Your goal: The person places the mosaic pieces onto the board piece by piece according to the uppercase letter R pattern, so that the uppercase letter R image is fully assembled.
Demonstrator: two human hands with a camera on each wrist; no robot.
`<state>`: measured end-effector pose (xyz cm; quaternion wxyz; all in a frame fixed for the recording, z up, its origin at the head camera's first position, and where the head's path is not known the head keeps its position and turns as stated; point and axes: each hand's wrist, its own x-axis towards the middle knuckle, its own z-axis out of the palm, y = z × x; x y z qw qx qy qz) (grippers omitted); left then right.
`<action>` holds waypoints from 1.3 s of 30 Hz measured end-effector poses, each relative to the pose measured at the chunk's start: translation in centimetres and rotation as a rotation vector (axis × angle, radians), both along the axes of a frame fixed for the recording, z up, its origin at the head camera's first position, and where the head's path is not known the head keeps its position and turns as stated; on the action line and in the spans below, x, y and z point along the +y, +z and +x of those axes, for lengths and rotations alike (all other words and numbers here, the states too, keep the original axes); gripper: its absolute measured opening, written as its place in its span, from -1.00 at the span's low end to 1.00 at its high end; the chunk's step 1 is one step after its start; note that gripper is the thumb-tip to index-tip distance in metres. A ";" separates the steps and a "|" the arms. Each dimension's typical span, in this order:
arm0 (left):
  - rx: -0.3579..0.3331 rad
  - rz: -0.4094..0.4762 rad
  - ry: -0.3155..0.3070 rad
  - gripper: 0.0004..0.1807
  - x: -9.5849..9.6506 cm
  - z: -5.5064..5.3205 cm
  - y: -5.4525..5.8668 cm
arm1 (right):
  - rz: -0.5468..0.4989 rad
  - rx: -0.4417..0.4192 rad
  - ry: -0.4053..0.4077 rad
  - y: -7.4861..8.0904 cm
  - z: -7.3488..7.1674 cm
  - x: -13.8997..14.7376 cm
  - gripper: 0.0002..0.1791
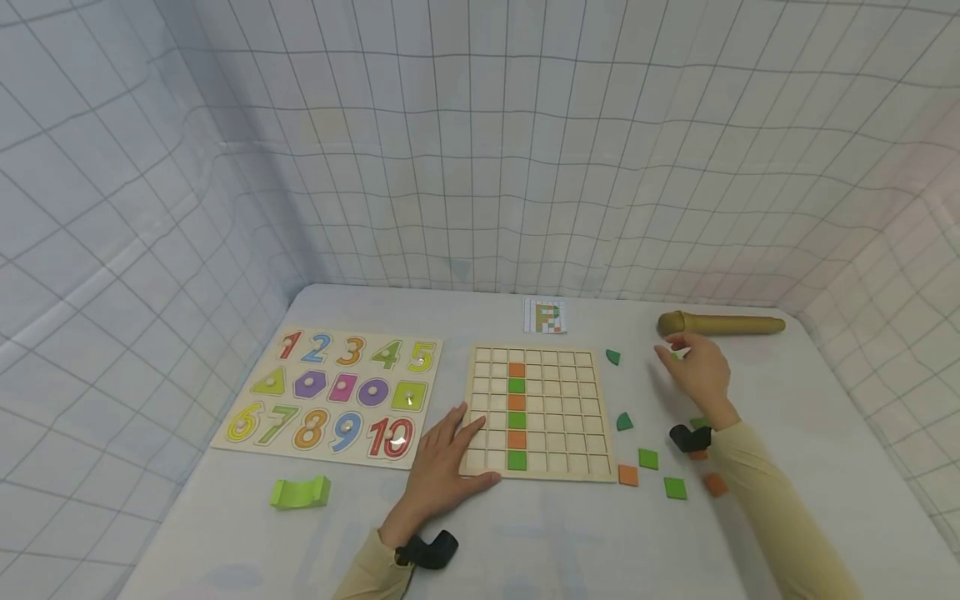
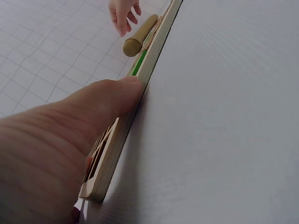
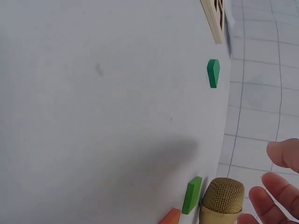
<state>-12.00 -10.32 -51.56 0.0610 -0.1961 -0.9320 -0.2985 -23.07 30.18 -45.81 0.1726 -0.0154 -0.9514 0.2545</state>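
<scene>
My left hand (image 1: 442, 467) rests at the near left corner of a wooden grid board (image 1: 558, 408), fingers spread along its left side. The thumb (image 2: 124, 95) presses against the board's near edge in the left wrist view. One column of the board holds alternating orange and green square tiles (image 1: 517, 420). My right hand (image 1: 701, 371) hovers at the right with loosely bent fingers and thumb apart, holding nothing. Close by it are a green tile (image 3: 191, 196), partly hidden by the hand in the head view, and a gold microphone (image 1: 723, 324). An orange tile (image 3: 170, 217) shows beside the green one.
Two dark green quarter-round pieces (image 1: 625, 422) lie right of the board, with several loose green and orange tiles (image 1: 675, 488) nearer. A pattern card (image 1: 545, 317) lies behind the board. On the left are a number puzzle (image 1: 337, 396) and a light green block (image 1: 300, 492).
</scene>
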 end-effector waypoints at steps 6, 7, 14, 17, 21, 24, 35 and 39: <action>-0.001 0.002 -0.007 -0.12 0.0 0.1 -0.1 | 0.005 -0.148 -0.067 0.3 -0.2 1.1 -0.52; 0.001 0.002 -0.008 -0.12 0.0 0.1 -0.1 | 0.010 -0.174 -0.075 0.4 -0.3 1.2 -0.50; -0.013 -0.005 -0.006 -0.11 0.0 0.1 -0.1 | 0.013 -0.334 -0.106 0.2 -0.9 1.9 -0.44; -0.010 -0.006 -0.005 -0.11 0.0 0.1 -0.1 | 0.012 -0.378 -0.110 0.1 -1.1 2.1 -0.42; -0.010 -0.008 -0.003 -0.11 0.0 0.0 -0.1 | 0.010 -0.406 -0.109 0.0 -1.2 2.4 -0.42; -0.020 -0.009 -0.001 -0.11 0.0 0.0 -0.1 | 0.012 -0.423 -0.097 -0.1 -1.2 2.5 -0.43; 0.008 -0.007 -0.004 -0.11 -0.1 0.0 -0.1 | 0.002 -0.474 -0.083 -0.2 -1.5 2.9 -0.45; 0.011 -0.009 -0.004 -0.12 -0.1 0.0 -0.2 | 0.020 -0.502 -0.082 0.0 -1.8 3.0 -0.44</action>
